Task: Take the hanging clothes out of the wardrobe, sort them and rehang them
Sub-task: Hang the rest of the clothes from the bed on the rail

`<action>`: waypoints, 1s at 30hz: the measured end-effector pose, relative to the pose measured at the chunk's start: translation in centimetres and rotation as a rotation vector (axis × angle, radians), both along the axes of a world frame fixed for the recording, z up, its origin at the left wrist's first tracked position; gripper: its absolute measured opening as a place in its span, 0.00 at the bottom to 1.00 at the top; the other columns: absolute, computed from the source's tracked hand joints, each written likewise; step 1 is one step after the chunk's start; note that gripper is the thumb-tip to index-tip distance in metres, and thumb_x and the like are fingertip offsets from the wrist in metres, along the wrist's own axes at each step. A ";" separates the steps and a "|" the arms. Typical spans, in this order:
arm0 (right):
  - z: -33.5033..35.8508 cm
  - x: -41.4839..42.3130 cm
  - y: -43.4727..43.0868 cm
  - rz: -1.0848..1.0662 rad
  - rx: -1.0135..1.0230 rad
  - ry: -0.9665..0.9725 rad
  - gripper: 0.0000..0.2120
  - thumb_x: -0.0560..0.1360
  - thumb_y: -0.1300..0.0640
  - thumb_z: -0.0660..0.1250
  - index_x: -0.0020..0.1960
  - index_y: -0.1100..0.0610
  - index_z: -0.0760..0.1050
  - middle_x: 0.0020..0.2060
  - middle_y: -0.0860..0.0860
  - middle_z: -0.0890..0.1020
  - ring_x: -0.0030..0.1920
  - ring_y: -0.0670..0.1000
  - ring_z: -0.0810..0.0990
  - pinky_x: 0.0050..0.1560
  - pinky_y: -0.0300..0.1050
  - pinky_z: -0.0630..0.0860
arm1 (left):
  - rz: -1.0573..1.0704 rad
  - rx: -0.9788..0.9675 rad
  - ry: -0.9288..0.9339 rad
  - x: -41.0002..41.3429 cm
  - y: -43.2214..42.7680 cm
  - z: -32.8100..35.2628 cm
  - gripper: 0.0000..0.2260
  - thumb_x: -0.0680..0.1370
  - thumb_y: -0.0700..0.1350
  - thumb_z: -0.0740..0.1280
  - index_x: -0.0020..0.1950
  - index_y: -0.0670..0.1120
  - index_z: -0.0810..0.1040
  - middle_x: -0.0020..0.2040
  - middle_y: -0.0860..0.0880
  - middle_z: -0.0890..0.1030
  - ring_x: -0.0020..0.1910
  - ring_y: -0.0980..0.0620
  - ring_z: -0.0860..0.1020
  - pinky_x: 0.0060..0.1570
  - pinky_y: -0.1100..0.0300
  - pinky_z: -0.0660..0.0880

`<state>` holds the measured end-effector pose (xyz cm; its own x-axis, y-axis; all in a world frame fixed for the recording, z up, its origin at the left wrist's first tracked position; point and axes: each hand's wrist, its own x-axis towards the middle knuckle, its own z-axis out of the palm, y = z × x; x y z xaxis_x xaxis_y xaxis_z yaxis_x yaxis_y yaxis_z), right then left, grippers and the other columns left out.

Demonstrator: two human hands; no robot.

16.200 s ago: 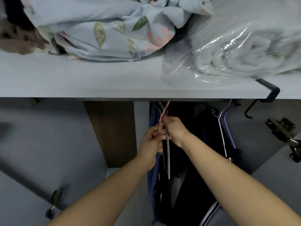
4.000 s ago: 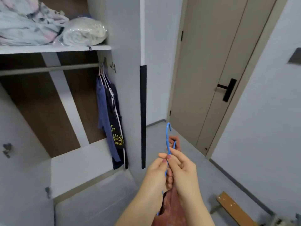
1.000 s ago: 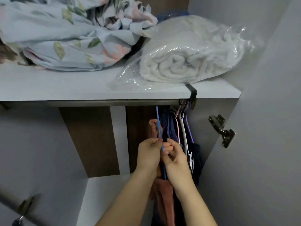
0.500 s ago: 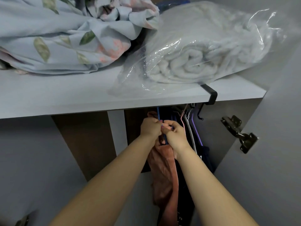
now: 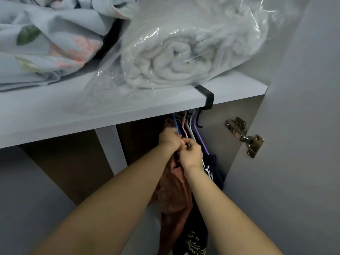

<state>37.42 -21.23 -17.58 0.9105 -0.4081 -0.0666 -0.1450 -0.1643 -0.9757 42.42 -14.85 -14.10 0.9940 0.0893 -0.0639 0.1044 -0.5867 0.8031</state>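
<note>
Rehanging seems nearly done: below the shelf (image 5: pixel 73 115) the left hand (image 5: pixel 169 137) is curled round the neck of the blue hanger (image 5: pixel 175 124) carrying the rust garment (image 5: pixel 174 196), the right hand (image 5: pixel 191 153) pinches that hanger just beneath, and whether its hook is seated, hidden behind the shelf, I cannot tell. Four hangers show under the shelf: the blue one, a pink hanger (image 5: pixel 184 128), a white hanger (image 5: pixel 190 129) and a purple hanger (image 5: pixel 199 137), with one rust garment and dark clothes (image 5: pixel 214 168) too bunched to count.
</note>
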 end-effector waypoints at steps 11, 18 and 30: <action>0.3 -0.6 -4.4 0.006 -0.005 0.082 0.10 0.72 0.71 0.68 0.39 0.57 0.75 0.31 0.57 0.82 0.26 0.54 0.81 0.38 0.53 0.83 | -0.066 -0.044 0.099 1.6 -1.8 0.1 0.08 0.78 0.32 0.62 0.55 0.33 0.77 0.54 0.36 0.81 0.50 0.38 0.81 0.51 0.48 0.78; -0.1 -4.3 -5.2 -0.050 -0.297 0.038 0.07 0.72 0.63 0.70 0.40 0.53 0.77 0.37 0.53 0.84 0.39 0.55 0.83 0.46 0.44 0.78 | -0.160 -0.003 0.008 1.0 -0.1 -1.4 0.15 0.81 0.40 0.62 0.68 0.42 0.72 0.51 0.34 0.80 0.50 0.36 0.80 0.52 0.47 0.77; -1.0 -12.4 -6.2 -0.178 -0.675 0.063 0.06 0.76 0.58 0.61 0.42 0.58 0.75 0.42 0.60 0.81 0.45 0.65 0.77 0.37 0.50 0.71 | -0.485 0.522 -0.518 -9.7 -2.2 -3.1 0.09 0.80 0.50 0.61 0.47 0.47 0.76 0.48 0.46 0.78 0.50 0.41 0.78 0.42 0.50 0.73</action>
